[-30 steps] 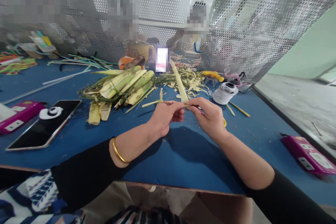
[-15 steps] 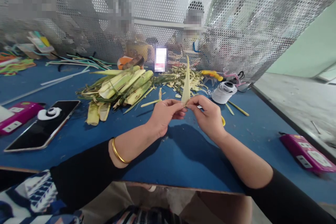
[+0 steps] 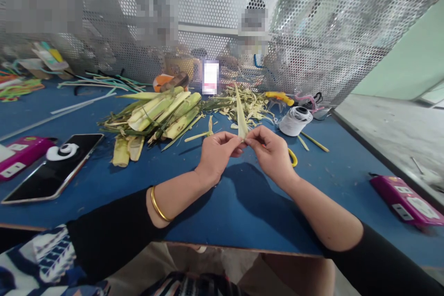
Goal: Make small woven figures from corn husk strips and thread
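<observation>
A pale green pointed leaf strip (image 3: 241, 118), like a piece of husk, stands upright between my hands. My left hand (image 3: 219, 155) pinches its lower end between thumb and fingers. From the other side my right hand (image 3: 272, 152) grips the same base, the two sets of fingertips almost touching. Behind the hands lies a heap of shredded strips (image 3: 255, 106). A bundle of green husks or stalks (image 3: 163, 115) rests to the left. Near my left fingers is a small stalk piece (image 3: 197, 137). Beside my right hand a yellow handle loop (image 3: 293, 157) shows, the rest hidden.
A white thread spool (image 3: 293, 122) and a yellow tool (image 3: 280, 97) stand at the back right. The phone (image 3: 55, 169) lies left, near a magenta box (image 3: 24, 155); another magenta box (image 3: 405, 199) sits right. A perforated metal screen (image 3: 222, 4) borders the table's back.
The leaf strip's tip has tilted left and lowered slightly. My right hand has shifted a little, uncovering more of the yellow loop. Both hands keep their pinch at the base.
</observation>
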`<state>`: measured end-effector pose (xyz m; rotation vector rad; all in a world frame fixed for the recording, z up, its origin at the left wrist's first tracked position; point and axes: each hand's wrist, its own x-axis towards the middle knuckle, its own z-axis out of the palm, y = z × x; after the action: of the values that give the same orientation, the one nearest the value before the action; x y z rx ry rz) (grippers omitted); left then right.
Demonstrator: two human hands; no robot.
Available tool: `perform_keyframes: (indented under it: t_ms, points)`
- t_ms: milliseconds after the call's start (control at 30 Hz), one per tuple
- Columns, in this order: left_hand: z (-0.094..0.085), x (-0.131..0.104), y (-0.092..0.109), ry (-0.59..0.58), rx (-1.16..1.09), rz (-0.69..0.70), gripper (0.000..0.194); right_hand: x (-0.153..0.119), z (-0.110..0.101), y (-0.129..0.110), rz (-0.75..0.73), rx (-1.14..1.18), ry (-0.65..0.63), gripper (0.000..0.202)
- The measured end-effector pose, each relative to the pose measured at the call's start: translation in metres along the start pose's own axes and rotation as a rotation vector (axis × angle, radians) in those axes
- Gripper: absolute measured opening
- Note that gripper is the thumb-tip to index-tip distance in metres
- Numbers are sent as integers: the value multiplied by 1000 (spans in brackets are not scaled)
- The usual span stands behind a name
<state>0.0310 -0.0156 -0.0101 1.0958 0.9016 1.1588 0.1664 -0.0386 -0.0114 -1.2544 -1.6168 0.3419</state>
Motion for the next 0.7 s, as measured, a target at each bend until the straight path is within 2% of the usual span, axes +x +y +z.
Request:
perform_keyframes:
  t_ms: [133,300,533,700]
  points:
    - [-2,0,2,-39,6,-35,13,0,-1,0,-34,-43,-37,11]
    - [1,-2,-1,37,11,39,12,-1,2,0,-13,-34,-4,9]
    - [1,1,-4,38,0,33,13,0,4,0,123,109,13,8]
    - [2,-2,-1,26,5,20,11,2,4,1,156,197,44,7]
